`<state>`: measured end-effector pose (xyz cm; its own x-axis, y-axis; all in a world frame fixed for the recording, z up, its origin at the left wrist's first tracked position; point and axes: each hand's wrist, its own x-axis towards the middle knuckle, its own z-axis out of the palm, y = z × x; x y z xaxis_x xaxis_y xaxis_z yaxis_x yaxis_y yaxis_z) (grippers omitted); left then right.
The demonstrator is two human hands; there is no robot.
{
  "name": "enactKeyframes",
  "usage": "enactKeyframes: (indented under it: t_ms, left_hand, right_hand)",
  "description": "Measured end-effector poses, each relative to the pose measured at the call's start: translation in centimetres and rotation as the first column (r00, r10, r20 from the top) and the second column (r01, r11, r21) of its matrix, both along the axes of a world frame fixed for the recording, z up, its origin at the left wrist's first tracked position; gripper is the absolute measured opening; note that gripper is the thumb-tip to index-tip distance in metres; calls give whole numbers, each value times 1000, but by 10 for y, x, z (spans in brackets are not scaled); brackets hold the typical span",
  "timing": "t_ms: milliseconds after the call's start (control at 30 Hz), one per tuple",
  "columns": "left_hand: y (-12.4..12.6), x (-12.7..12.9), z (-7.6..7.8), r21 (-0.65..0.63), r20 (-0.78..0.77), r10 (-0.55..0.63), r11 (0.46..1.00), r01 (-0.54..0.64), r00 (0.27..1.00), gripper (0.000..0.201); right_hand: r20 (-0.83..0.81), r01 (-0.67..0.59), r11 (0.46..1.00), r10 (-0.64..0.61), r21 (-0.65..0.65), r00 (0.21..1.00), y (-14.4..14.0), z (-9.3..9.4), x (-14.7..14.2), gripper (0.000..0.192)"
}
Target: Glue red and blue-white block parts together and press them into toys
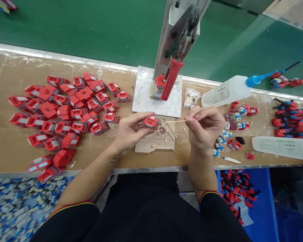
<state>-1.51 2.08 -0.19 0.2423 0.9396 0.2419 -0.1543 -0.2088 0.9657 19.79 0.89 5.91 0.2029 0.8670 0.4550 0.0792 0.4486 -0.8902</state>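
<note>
Between the thumb and fingers of my left hand [132, 131] is a red plastic part [150, 122] with a grey rim, its recessed face turned up. My right hand [203, 127] pinches a thin wooden cotton swab [179, 121], whose far end points left toward the red part without clearly touching it. Below and between the hands, a small clear cup [162, 130] stands on a piece of cardboard [154, 146]. Several used swabs [170, 131] lie beside the cup. What liquid the cup holds, if any, is hard to make out.
A press with a red handle [173, 79] stands on a metal plate [143, 97] ahead. Many red parts [63, 111] cover the left side. To the right are a bag of swabs [191, 97], a glue bottle [226, 90], a second bottle [280, 147] and blue-white pieces [219, 147].
</note>
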Motion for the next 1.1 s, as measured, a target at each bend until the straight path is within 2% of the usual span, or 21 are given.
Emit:
enactKeyframes:
  t_ms: [133,267,400,533,700,867,1100]
  left_hand:
    - [-4,3,0,132,-61,94,988,-85,994,39]
    - [-5,4,1,192,-104,126,976,-104,987,38]
    - [-6,4,2,243,-138,156,963,-119,978,36]
    - [-7,4,2,260,-152,168,958,-124,974,36]
    - [-7,4,3,235,-150,151,966,-113,977,36]
    - [-8,4,3,255,-138,151,960,-112,979,36]
    - [-6,5,3,328,-170,218,932,-154,961,35]
  right_hand:
    - [43,11,999,-13,51,999,-3,-12,-18,34]
    - [93,3,999,-8,48,996,-6,-22,-23,32]
    - [96,-18,999,13,48,995,-6,-24,-23,30]
    - [74,-45,998,41,53,996,-6,-25,-24,25]
    - [122,-14,999,10,32,992,-6,-27,-26,30]
    - [107,-41,994,31,100,994,-5,-26,-27,23]
    - [132,-49,985,27,167,991,-4,-25,-21,20]
